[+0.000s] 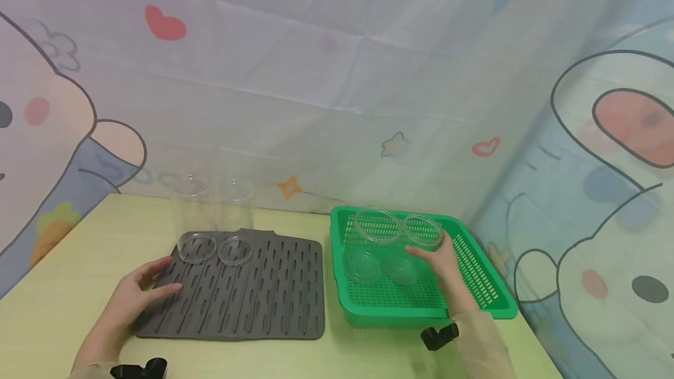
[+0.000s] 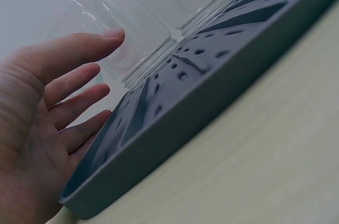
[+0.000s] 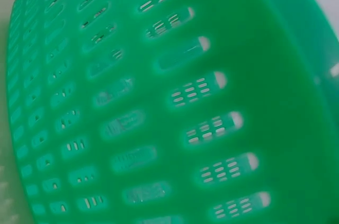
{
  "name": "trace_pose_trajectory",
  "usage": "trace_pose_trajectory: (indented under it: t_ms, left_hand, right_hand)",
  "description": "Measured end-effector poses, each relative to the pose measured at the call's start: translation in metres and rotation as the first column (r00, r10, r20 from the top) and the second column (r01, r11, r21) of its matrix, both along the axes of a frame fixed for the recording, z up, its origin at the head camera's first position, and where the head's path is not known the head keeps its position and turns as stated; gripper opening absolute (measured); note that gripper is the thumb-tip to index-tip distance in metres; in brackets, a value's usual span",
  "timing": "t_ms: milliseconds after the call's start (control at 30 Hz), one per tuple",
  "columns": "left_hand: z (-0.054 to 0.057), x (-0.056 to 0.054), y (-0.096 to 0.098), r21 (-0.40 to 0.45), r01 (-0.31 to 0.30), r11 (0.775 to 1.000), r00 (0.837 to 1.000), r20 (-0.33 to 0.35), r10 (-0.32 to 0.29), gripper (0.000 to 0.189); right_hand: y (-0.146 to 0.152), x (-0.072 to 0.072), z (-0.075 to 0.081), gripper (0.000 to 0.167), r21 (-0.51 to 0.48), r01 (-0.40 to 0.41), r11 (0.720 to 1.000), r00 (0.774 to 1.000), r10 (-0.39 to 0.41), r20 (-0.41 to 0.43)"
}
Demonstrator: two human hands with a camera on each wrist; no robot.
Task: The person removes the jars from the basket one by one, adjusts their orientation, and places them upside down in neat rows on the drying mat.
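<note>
Two tall clear plastic cups, a left one [image 1: 197, 248] and a right one [image 1: 236, 250], stand side by side on the grey draining mat [image 1: 284, 291]. My left hand [image 1: 138, 291] is spread at the mat's left edge, close to the left cup; its thumb [image 2: 95, 44] overlaps the cup in the left wrist view. Inside the green basket [image 1: 395, 313] are two more clear cups, one on the left [image 1: 377, 224] and one on the right [image 1: 423, 231]. With thumb and fingers around its upper part, my right hand [image 1: 439, 256] holds the right cup.
Mat and basket sit side by side on a pale yellow table [image 1: 79, 250]. A printed cloth [image 1: 337, 75] hangs behind and along the right side. The perforated basket wall [image 3: 159, 102] fills the right wrist view and hides the right hand there.
</note>
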State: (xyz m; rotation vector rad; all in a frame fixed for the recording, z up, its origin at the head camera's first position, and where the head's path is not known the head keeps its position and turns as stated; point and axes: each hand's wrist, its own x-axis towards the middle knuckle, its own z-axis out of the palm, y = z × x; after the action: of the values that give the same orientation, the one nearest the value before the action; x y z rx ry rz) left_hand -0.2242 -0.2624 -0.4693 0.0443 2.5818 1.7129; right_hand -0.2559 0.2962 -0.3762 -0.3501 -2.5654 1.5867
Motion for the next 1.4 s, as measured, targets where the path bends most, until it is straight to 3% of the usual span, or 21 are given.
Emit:
trace_pose_trajectory:
  t_ms: [300,633,1067,1233,1400]
  left_hand:
    - [0.001,-0.001,-0.003,0.012,-0.002,1.0,1.0,-0.008,0.002,0.087]
    - [0.001,0.0,-0.006,0.011,-0.005,1.0,1.0,-0.019,0.005,0.087]
    - [0.003,0.001,-0.002,-0.021,-0.024,0.999,0.999,-0.027,0.024,0.086]
    - [0.005,0.003,-0.002,-0.037,-0.044,0.998,0.997,-0.07,0.041,0.083]
    - [0.009,0.005,0.0,-0.051,-0.061,0.997,0.98,-0.19,0.051,0.076]
  right_hand:
    - [-0.004,-0.004,-0.001,0.106,-0.003,-0.02,1.0,0.999,0.02,0.034]
    - [-0.008,-0.007,-0.002,0.099,-0.004,-0.032,0.999,0.999,0.032,0.003]
    - [-0.004,-0.002,0.0,0.096,-0.057,0.024,0.998,0.999,-0.026,-0.031]
    - [0.0,0.004,0.005,0.096,-0.067,0.04,0.997,0.998,-0.043,-0.051]
    - [0.002,0.01,0.014,0.095,-0.079,0.048,0.996,0.995,-0.055,-0.086]
